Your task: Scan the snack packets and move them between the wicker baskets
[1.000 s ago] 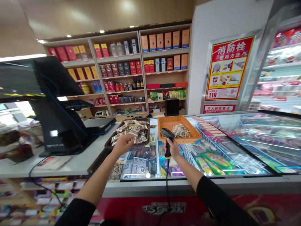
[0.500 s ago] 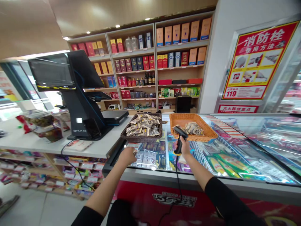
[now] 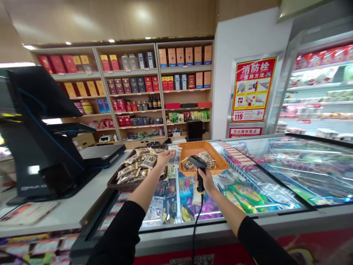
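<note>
My left hand (image 3: 164, 159) is closed on a small snack packet (image 3: 177, 150), at the right edge of the dark woven basket (image 3: 110, 181). That basket is heaped with similar pale, dark-lettered packets (image 3: 150, 161). In my right hand (image 3: 207, 181) is a black barcode scanner (image 3: 200, 180), gripped by its handle with its head over the near side of the orange woven basket (image 3: 220, 170). Several packets (image 3: 207, 159) lie inside the orange basket. The scanner's cable (image 3: 196, 224) hangs down in front of the freezer.
Both baskets rest on the glass-topped freezer (image 3: 275, 176), which holds bagged goods. A black checkout terminal (image 3: 52, 147) and a flat scale-like device (image 3: 103, 154) occupy the counter (image 3: 91, 198) at left. Shelves of boxes (image 3: 135, 84) stand behind.
My left hand has moved up and forward from the freezer's near side to between the baskets, a packet in its fingers. The view has turned right. My right hand still grips the scanner.
</note>
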Demonstrator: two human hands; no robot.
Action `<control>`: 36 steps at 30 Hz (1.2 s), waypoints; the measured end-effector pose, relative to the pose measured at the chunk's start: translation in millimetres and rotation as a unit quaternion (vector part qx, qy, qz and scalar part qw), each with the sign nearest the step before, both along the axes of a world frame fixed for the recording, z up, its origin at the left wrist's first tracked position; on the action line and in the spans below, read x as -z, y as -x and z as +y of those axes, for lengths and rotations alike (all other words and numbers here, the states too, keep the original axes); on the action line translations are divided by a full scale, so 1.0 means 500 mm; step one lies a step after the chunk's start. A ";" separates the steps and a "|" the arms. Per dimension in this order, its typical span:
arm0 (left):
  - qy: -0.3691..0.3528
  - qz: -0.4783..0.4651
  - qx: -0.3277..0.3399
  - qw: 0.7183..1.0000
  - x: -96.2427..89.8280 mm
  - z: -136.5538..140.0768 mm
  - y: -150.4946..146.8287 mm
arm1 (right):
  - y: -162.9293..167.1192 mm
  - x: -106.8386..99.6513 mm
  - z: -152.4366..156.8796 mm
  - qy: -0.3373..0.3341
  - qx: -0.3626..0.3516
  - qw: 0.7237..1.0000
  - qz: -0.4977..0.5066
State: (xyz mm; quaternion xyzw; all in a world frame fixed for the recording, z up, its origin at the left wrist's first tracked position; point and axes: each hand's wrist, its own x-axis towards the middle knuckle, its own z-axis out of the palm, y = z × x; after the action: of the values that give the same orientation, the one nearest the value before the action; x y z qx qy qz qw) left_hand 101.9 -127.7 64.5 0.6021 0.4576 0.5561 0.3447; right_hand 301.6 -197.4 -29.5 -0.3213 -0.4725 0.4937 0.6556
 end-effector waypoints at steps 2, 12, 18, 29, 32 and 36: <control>0.024 -0.051 0.016 0.998 0.022 0.038 -0.014 | 0.002 0.009 0.004 -0.004 0.000 1.000 -0.009; 0.034 -0.198 0.050 0.978 0.105 0.088 -0.003 | 0.053 0.047 -0.007 -0.011 0.008 0.997 -0.078; 0.022 -0.163 0.005 0.986 0.113 0.091 -0.006 | 0.062 0.042 -0.017 -0.025 0.006 0.989 -0.143; 0.006 -0.176 -0.002 0.984 0.128 0.106 -0.007 | 0.056 0.036 -0.023 -0.026 0.016 0.983 -0.179; -0.008 -0.178 -0.006 0.984 0.130 0.105 -0.003 | 0.054 0.042 -0.023 -0.010 0.002 0.989 -0.150; -0.059 -0.113 -0.015 0.992 0.116 0.097 -0.003 | 0.025 0.046 -0.017 0.002 0.038 0.996 -0.079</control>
State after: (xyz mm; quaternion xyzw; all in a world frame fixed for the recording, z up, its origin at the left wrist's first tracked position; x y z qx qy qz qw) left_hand 103.3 -79.2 6.5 0.5472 0.3913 0.6521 0.3496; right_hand 289.0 -205.8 -52.5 -0.3782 -0.5089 0.4422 0.6343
